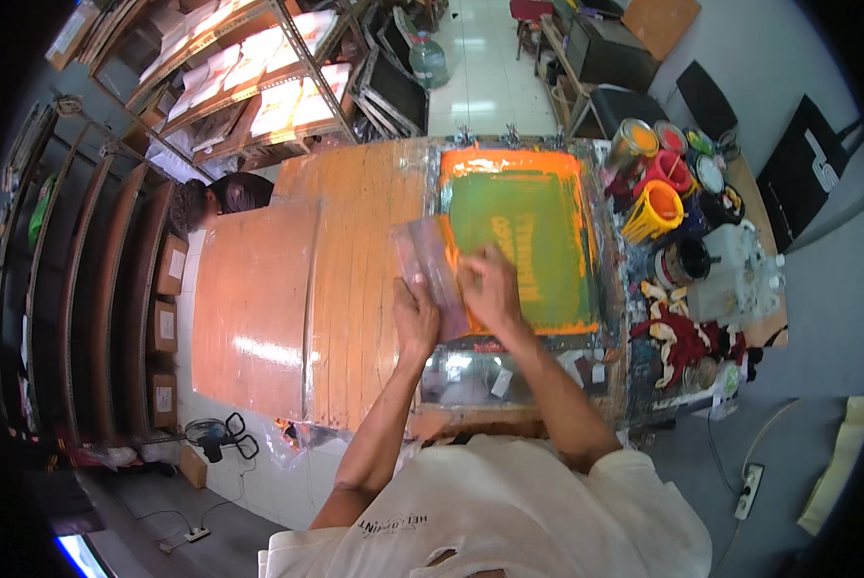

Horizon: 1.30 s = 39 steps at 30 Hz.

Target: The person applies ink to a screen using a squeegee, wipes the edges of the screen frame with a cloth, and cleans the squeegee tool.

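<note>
ink-smeared squeegee (434,275) tilted at left edge, orange-framed green screen (520,241)

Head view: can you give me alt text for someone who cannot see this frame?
Both hands, left and right, grip a wide squeegee at the left edge of a green screen ringed with orange ink, lying on a wooden table. Open paint cans crowd the table's right end.

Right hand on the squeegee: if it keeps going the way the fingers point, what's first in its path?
The right hand points up the green screen. Past the squeegee it grips, nothing stands on the mesh; the first thing looks like the orange ink band at the frame's far edge, though depth is unclear.
</note>
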Tool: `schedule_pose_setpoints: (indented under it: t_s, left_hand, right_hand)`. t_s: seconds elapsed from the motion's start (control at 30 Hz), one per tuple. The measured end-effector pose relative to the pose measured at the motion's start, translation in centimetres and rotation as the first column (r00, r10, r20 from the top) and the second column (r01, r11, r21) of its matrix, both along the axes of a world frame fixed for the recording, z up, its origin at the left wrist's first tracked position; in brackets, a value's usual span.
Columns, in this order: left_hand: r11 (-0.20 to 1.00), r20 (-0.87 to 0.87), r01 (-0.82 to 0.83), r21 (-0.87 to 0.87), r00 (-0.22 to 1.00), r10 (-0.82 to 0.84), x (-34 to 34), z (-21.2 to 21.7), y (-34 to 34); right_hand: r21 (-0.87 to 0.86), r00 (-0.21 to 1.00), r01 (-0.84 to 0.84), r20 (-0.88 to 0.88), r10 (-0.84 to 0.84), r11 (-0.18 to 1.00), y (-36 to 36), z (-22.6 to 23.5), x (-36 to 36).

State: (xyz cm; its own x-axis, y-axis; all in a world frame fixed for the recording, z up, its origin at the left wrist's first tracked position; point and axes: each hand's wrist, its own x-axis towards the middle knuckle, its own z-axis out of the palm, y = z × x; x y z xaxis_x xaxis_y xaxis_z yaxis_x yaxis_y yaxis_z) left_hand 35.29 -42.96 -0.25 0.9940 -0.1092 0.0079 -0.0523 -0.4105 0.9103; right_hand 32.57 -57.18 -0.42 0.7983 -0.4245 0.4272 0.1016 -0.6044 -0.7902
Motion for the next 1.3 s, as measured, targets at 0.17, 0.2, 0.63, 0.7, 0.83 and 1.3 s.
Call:
schedule_pose_setpoints:
  t_s: [0.17, 0.2, 0.63, 0.7, 0.83, 1.3]
  left_hand:
    - [0.997, 0.002, 0.028, -0.066, 1.0, -0.028, -0.1, -0.7, -1.3]
    - [0.998, 0.008, 0.041, -0.056, 0.999, -0.041, -0.1, -0.2, -1.3]
    - [0.997, -0.037, -0.006, -0.083, 0.999, 0.003, 1.7, -1.4, -0.4]
    - [0.996, -0.062, -0.028, -0.082, 0.998, 0.022, 2.4, -1.7, 0.6]
    - [0.999, -0.051, -0.042, -0.005, 0.998, 0.041, 3.1, -1.7, 1.4]
    - [0.997, 0.047, -0.008, -0.075, 0.999, 0.011, 0.5, -1.2, 0.5]
  right_hand:
    - [0.025, 0.998, -0.008, 0.063, 0.007, 1.0, -2.4, 2.6, 4.7]
    - [-0.027, 0.997, -0.015, 0.074, 0.017, 1.0, -2.6, 2.7, 5.1]
    - [-0.018, 0.983, -0.159, 0.085, 0.16, 0.987, -1.0, 0.5, 3.2]
    - [-0.029, 0.971, -0.236, 0.035, 0.237, 0.971, 0.5, -0.3, -0.1]
    - [0.001, 0.953, -0.302, 0.013, 0.302, 0.953, 2.1, -1.5, -4.6]
    - [0.054, 1.0, 0.021, 0.003, -0.021, 0.998, 1.2, 1.6, 2.6]
